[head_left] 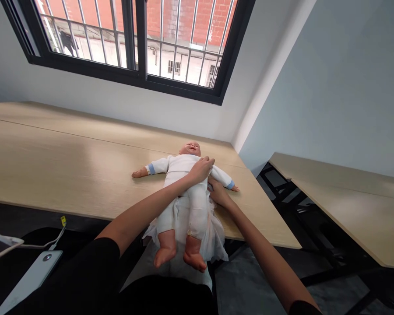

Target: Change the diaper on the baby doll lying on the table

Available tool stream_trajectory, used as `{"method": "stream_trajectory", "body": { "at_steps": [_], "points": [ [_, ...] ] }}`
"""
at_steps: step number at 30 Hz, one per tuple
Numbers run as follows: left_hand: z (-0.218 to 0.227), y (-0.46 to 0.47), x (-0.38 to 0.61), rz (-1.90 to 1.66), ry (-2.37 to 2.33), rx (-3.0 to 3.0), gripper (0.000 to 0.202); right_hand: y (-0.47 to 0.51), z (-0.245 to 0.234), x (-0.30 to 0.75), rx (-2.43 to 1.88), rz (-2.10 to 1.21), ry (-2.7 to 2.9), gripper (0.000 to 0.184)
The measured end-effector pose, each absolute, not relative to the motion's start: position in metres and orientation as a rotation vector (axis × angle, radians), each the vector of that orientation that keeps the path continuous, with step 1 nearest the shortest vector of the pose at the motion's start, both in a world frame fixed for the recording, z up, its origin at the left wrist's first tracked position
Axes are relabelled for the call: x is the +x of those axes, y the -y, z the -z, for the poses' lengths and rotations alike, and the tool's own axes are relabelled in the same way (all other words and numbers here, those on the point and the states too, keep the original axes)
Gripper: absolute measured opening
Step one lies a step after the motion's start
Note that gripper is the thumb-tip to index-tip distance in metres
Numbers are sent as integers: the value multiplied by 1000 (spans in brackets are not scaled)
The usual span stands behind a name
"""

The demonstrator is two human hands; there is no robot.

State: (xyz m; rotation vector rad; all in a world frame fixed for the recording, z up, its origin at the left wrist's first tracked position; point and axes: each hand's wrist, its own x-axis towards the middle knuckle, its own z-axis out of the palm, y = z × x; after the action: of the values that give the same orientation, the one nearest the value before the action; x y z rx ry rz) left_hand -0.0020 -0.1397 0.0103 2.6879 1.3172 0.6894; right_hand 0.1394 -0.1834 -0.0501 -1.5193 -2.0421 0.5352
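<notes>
A baby doll (180, 168) in a white top and white leggings lies on its back, head toward the wall and bare feet over the table's front edge. Across its chest reaches my left hand (202, 169), with bent fingers closed on the clothing at the doll's side, near the arm on the right. My right hand (218, 193) is just below, against the same side of the waist. Its fingers curl in at the clothing, and the tips are partly hidden. Sheer white fabric (218, 238) spreads beneath the doll's legs and hangs off the table edge.
The light wooden table (68, 162) stands against the wall under a barred window (138, 78). A second table (348, 192) is at the right, beyond a gap. At lower left lie a pale phone-like device (29, 282) and white cables (6, 240).
</notes>
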Motion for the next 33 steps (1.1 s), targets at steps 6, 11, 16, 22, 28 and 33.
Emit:
{"method": "stream_trajectory", "body": {
  "at_steps": [6, 11, 16, 22, 28, 33],
  "points": [
    [-11, 139, -2, -710, -1305, 2656, 27, 161, 46, 126, -1643, -391, 1868, 25],
    [-15, 145, 0, -633, -1289, 2692, 27, 159, 46, 125, -1751, -352, 1822, 26],
    [-19, 156, 0, -459, -1141, 2844, 23, 167, 34, 147, -1751, -387, 1734, 33],
    [-8, 156, 4, -141, -1007, 2920, 18, 185, 33, 186, -1791, -439, 1641, 42],
    [6, 148, 14, -128, -1070, 2894, 15, 192, 51, 194, -1764, -412, 1845, 45],
    [-7, 154, 12, -171, -1053, 2832, 11, 189, 57, 188, -1700, -354, 1945, 40]
  ]
}}
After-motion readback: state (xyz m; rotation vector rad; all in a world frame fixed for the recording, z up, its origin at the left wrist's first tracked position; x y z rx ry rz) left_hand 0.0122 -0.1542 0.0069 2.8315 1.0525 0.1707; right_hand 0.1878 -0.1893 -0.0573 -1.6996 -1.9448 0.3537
